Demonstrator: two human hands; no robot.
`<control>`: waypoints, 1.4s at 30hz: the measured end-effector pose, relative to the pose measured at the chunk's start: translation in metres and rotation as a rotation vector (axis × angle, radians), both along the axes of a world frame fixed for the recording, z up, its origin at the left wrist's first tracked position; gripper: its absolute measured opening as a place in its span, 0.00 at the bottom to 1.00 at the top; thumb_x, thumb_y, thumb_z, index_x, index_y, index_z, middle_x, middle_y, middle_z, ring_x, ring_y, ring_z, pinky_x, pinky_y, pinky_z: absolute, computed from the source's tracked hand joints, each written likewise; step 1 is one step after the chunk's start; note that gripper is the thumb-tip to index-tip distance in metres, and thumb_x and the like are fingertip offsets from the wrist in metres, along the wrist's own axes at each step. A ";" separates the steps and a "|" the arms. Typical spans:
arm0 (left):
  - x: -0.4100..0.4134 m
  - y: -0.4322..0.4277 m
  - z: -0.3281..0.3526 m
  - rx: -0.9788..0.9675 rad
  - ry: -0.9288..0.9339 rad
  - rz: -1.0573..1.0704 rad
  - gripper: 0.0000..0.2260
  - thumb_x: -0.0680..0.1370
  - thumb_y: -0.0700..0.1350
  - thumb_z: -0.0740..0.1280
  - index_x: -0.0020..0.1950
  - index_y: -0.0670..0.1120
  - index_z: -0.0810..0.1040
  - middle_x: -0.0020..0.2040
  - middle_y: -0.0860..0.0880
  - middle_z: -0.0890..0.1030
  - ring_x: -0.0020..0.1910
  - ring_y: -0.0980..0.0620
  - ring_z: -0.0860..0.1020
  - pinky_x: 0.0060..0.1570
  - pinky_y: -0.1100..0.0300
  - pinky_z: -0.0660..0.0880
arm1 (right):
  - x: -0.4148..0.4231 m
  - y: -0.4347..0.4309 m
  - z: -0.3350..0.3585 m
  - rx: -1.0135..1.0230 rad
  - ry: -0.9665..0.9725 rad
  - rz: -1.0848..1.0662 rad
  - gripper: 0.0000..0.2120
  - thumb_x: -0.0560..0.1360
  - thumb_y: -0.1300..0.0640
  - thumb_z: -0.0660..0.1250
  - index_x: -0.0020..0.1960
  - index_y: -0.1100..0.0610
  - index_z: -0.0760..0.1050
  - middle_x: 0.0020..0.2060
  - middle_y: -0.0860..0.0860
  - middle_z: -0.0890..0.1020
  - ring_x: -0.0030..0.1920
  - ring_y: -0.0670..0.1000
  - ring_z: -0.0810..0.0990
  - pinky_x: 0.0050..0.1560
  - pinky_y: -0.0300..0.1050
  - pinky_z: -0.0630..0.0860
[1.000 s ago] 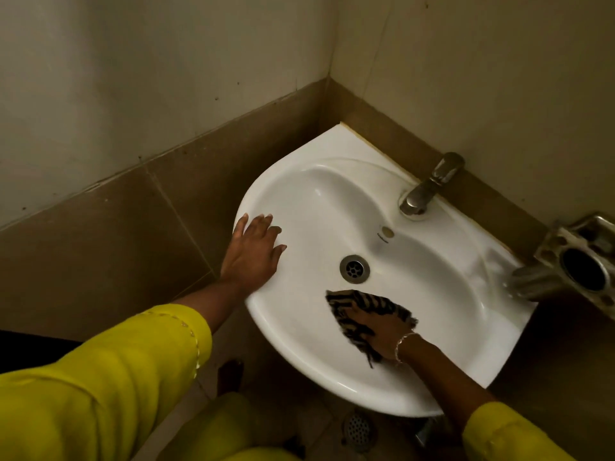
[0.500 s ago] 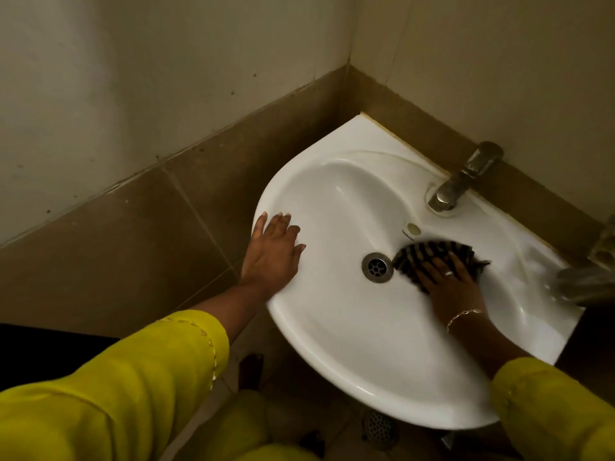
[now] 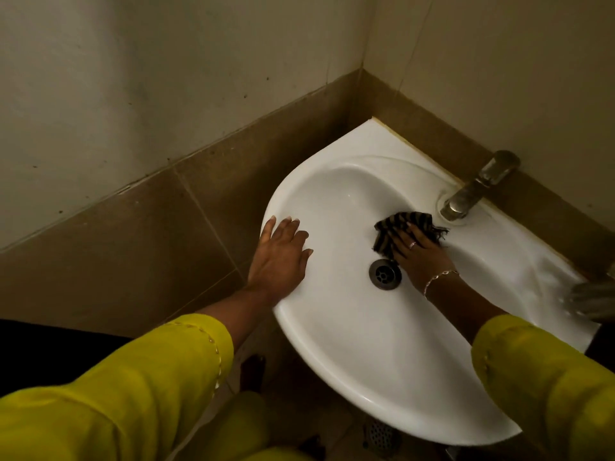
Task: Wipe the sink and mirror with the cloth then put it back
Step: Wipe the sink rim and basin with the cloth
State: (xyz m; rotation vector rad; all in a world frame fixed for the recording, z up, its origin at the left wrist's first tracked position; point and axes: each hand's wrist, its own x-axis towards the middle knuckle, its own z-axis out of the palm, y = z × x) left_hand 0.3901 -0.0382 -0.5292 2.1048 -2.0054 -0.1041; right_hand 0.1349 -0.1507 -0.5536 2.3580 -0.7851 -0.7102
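A white corner sink (image 3: 349,344) is fixed to tiled walls. My right hand (image 3: 421,257) presses a dark striped cloth (image 3: 389,231) flat against the back of the basin, between the drain (image 3: 384,273) and the metal tap (image 3: 472,193). Its fingers are spread over the cloth. My left hand (image 3: 279,257) lies flat on the sink's left rim, fingers apart, holding nothing. No mirror is in view.
Brown tiles and a pale wall meet in the corner behind the sink. A blurred metal fixture (image 3: 592,299) juts in at the right edge. Below the sink lies the floor with a round floor drain (image 3: 379,434).
My right hand has slid the cloth from the basin's near side up past the drain toward the tap. The left hand has kept its place on the rim. The view shifted.
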 end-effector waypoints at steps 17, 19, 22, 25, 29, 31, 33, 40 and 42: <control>-0.001 -0.001 0.000 0.000 -0.046 -0.004 0.16 0.73 0.47 0.60 0.54 0.41 0.78 0.59 0.38 0.79 0.63 0.41 0.75 0.67 0.51 0.49 | -0.029 0.092 -0.015 0.723 -0.282 -0.544 0.26 0.80 0.57 0.54 0.75 0.47 0.51 0.76 0.49 0.52 0.73 0.53 0.57 0.71 0.50 0.58; -0.001 -0.001 -0.001 -0.004 -0.056 -0.004 0.16 0.73 0.47 0.60 0.54 0.41 0.78 0.59 0.38 0.79 0.63 0.40 0.75 0.66 0.51 0.50 | -0.009 0.100 -0.012 0.771 -0.313 -0.587 0.25 0.80 0.58 0.54 0.75 0.47 0.52 0.76 0.49 0.53 0.72 0.54 0.60 0.70 0.50 0.61; -0.001 -0.001 -0.002 -0.009 -0.069 -0.005 0.16 0.73 0.48 0.59 0.55 0.41 0.78 0.60 0.38 0.78 0.63 0.41 0.74 0.67 0.50 0.50 | 0.023 0.103 0.000 0.820 -0.322 -0.613 0.28 0.79 0.58 0.56 0.75 0.48 0.49 0.76 0.50 0.51 0.73 0.57 0.56 0.71 0.56 0.59; -0.002 -0.001 -0.002 -0.013 -0.071 -0.003 0.17 0.74 0.48 0.58 0.56 0.41 0.77 0.61 0.38 0.77 0.65 0.41 0.73 0.70 0.47 0.54 | 0.057 0.092 0.006 0.826 -0.381 -0.663 0.29 0.78 0.58 0.57 0.75 0.50 0.49 0.75 0.54 0.52 0.73 0.61 0.55 0.71 0.60 0.58; -0.001 -0.001 -0.002 -0.009 -0.098 -0.007 0.16 0.73 0.48 0.59 0.55 0.42 0.78 0.60 0.38 0.78 0.63 0.41 0.74 0.68 0.50 0.50 | 0.093 0.074 -0.006 0.753 -0.466 -0.788 0.31 0.77 0.57 0.60 0.75 0.53 0.49 0.74 0.57 0.54 0.72 0.63 0.57 0.68 0.61 0.63; 0.000 -0.002 -0.003 -0.007 -0.115 -0.008 0.15 0.73 0.48 0.60 0.54 0.42 0.78 0.59 0.39 0.79 0.62 0.41 0.75 0.66 0.51 0.50 | 0.107 0.066 -0.009 0.699 -0.498 -0.862 0.31 0.77 0.57 0.61 0.75 0.56 0.51 0.73 0.59 0.56 0.71 0.63 0.59 0.66 0.59 0.65; 0.000 -0.002 -0.002 -0.014 -0.114 -0.006 0.15 0.73 0.48 0.61 0.54 0.42 0.78 0.58 0.39 0.80 0.62 0.41 0.76 0.66 0.51 0.50 | 0.117 0.053 -0.010 0.629 -0.515 -0.910 0.28 0.78 0.57 0.59 0.74 0.61 0.52 0.72 0.62 0.59 0.70 0.63 0.60 0.67 0.57 0.64; 0.001 -0.002 -0.004 -0.022 -0.095 -0.008 0.15 0.73 0.48 0.60 0.54 0.42 0.78 0.59 0.40 0.79 0.62 0.42 0.75 0.70 0.51 0.53 | 0.122 0.007 -0.006 0.608 -0.381 -0.948 0.20 0.80 0.59 0.54 0.70 0.65 0.61 0.70 0.60 0.66 0.69 0.60 0.64 0.67 0.51 0.63; 0.000 -0.001 -0.005 -0.025 -0.080 -0.003 0.15 0.73 0.47 0.60 0.55 0.42 0.78 0.60 0.40 0.78 0.64 0.42 0.74 0.71 0.49 0.54 | 0.122 0.009 -0.005 0.602 -0.393 -1.009 0.20 0.80 0.59 0.55 0.70 0.65 0.61 0.70 0.60 0.66 0.69 0.60 0.64 0.67 0.50 0.63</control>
